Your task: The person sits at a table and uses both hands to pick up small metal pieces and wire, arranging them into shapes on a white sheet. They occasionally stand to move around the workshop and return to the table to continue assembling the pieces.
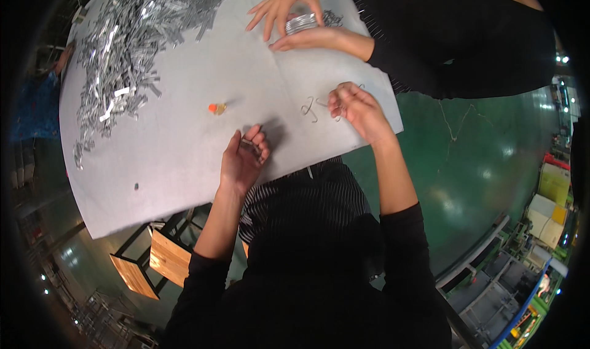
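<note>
Over the near part of the white table [184, 189] is my left hand [241, 161], palm up with the fingers curled in. A thin glint shows at its fingers, but what they hold is too small to name. Farther right, my right hand [362, 115] has its fingertips pinched together just above the tabletop, among thin bent wire hooks. One S-shaped wire hook [310, 110] lies left of these fingers; others are partly hidden beneath and behind them. I cannot make out what the pinch holds. A small orange and yellow piece [216, 108] rests beyond my left hand.
A large heap of flat silvery metal strips [132, 48] spreads over the far left. At the far right, a co-worker's hands [319, 39] surround a stack of silvery pieces [301, 23], with a dark wire pile [332, 19] beside it. A wooden-seated stool [169, 257] stands below the table's near edge.
</note>
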Demonstrator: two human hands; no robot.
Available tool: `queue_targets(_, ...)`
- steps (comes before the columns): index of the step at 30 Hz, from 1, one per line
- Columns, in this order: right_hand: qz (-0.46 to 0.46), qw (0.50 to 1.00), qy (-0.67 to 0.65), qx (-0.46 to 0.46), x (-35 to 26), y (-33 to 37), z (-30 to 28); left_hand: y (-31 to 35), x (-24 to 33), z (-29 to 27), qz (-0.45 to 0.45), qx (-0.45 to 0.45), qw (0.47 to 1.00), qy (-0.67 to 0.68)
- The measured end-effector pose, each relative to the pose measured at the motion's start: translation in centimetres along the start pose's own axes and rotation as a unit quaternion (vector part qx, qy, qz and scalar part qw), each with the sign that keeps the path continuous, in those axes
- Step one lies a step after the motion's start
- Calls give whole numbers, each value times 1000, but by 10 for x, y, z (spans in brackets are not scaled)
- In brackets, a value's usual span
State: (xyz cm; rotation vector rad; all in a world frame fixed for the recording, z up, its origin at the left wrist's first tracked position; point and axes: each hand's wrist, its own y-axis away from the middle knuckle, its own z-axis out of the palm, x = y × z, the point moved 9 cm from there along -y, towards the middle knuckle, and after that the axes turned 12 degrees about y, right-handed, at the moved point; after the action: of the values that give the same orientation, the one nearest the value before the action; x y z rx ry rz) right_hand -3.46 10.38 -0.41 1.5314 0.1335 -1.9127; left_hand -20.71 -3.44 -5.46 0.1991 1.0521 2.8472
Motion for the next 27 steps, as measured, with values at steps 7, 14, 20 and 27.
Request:
queue_targets(7, 63, 997, 15, 30, 20, -7, -10, -2, 0, 1, -5, -58, 998, 9)
queue_targets(14, -35, 708, 689, 153, -9, -3, 10, -3, 0, -1, -6, -58, 998, -16)
queue_targets(20, 70, 940, 329, 60, 10, -3, 1, 0, 0, -2, -1, -43, 999, -31)
queue_targets(27, 47, 996, -70, -10, 24, -8, 10, -2, -1, 0, -18, -59, 998, -32)
